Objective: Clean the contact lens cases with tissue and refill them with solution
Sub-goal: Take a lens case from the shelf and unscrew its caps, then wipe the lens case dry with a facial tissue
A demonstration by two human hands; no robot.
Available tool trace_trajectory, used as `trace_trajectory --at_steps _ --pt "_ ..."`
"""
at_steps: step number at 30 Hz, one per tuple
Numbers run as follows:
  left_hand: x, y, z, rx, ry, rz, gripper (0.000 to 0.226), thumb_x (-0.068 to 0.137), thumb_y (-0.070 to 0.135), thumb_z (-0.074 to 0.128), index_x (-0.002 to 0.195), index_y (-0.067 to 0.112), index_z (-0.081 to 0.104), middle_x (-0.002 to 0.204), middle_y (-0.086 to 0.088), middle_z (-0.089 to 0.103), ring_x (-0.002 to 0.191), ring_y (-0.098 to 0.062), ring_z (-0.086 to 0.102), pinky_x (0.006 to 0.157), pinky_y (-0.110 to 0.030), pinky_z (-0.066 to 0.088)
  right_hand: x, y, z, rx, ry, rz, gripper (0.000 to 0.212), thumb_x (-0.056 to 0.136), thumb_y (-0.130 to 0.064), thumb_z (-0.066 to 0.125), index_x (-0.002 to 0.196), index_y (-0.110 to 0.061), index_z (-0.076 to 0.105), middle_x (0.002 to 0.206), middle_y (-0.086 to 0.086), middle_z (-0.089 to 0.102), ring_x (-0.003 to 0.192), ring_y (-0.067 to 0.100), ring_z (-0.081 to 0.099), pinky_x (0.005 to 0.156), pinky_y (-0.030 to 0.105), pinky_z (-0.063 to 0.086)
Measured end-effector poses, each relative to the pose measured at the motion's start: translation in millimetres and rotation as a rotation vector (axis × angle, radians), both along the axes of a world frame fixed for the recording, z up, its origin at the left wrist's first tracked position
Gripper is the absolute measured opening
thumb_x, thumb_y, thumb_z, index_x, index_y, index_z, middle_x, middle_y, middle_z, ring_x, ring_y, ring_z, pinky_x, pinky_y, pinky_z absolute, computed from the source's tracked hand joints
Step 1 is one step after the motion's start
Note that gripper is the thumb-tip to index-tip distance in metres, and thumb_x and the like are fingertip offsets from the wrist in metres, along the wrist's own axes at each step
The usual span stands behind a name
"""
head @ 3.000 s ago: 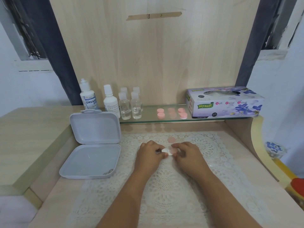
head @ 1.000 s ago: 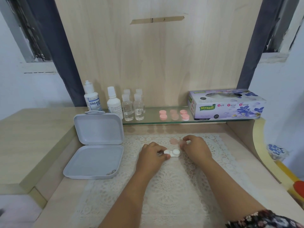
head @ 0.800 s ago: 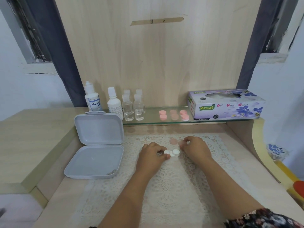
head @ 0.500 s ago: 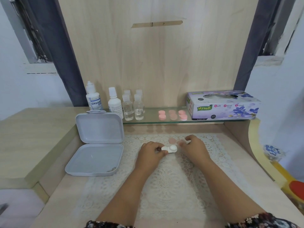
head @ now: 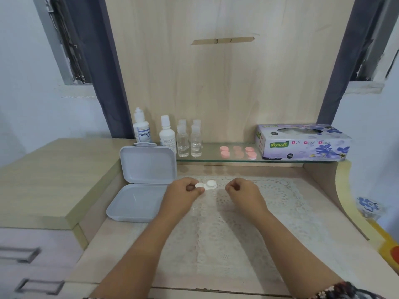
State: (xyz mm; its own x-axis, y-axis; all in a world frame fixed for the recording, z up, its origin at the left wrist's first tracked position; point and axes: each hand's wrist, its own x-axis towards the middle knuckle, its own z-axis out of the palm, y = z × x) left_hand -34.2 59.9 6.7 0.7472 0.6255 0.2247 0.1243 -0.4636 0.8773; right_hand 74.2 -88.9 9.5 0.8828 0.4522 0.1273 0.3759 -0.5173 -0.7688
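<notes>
My left hand (head: 183, 192) pinches the left end of a white double-well contact lens case (head: 206, 185) over the back of the lace mat (head: 233, 223). My right hand (head: 241, 190) is a short way to the right of the case, not touching it. Its fingers are curled with thumb and fingertips together, and I cannot see whether anything is between them. The tissue box (head: 302, 143) lies on the right of the glass shelf (head: 213, 159). Two solution bottles (head: 166, 134) and small clear bottles (head: 189, 140) stand on its left.
An open grey plastic box (head: 140, 190) lies left of the mat with its lid upright against the shelf. Several pink round pieces (head: 237, 151) sit mid-shelf. A raised wooden counter (head: 54, 180) borders the left, a curved wooden side panel (head: 336, 190) the right.
My left hand has carried the case a little to the left and back. My right hand has let go of the case and moved apart from it. The pale pink cap on the mat is out of sight.
</notes>
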Motion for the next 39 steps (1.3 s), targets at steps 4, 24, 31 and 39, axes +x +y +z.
trace_trajectory --at_steps 4,24,31,39 --pt "-30 32 12 0.109 0.021 0.077 0.005 0.081 0.021 0.073 0.085 0.022 0.071 0.076 0.007 0.068 0.074 -0.010 0.061 0.071 -0.026 0.046 -16 16 -2 -0.003 -0.003 0.079 0.013 0.094 -0.022 0.053 0.086 -0.027 0.061 0.084 -0.016 0.062 0.080 0.007 0.059 0.069 0.028 0.048" --pt "-69 98 12 1.129 0.152 0.085 0.034 0.057 0.005 0.086 0.082 0.013 0.063 0.067 -0.004 0.060 0.061 -0.031 0.054 0.051 -0.042 0.049 -60 60 -5 -0.101 -0.125 0.228 0.019 0.095 -0.022 0.048 0.098 -0.019 0.066 0.090 -0.006 0.065 0.082 0.013 0.060 0.068 0.029 0.048" --pt "-61 71 12 0.792 0.059 0.230 0.014 0.079 0.018 0.076 0.088 0.011 0.068 0.074 -0.005 0.064 0.074 -0.028 0.055 0.060 -0.037 0.043 -49 41 -9 -0.090 -0.113 0.187 0.018 0.095 -0.021 0.048 0.098 -0.021 0.067 0.092 -0.009 0.066 0.083 0.010 0.061 0.071 0.029 0.051" --pt "-8 -6 -5 0.337 0.064 0.083 0.019 0.090 0.031 0.061 0.107 0.021 0.065 0.096 -0.001 0.060 0.093 -0.019 0.057 0.079 -0.032 0.044 -19 -3 -14 -0.052 -0.112 0.008 0.017 0.095 -0.024 0.050 0.092 -0.023 0.066 0.086 -0.011 0.064 0.080 0.009 0.058 0.066 0.028 0.047"
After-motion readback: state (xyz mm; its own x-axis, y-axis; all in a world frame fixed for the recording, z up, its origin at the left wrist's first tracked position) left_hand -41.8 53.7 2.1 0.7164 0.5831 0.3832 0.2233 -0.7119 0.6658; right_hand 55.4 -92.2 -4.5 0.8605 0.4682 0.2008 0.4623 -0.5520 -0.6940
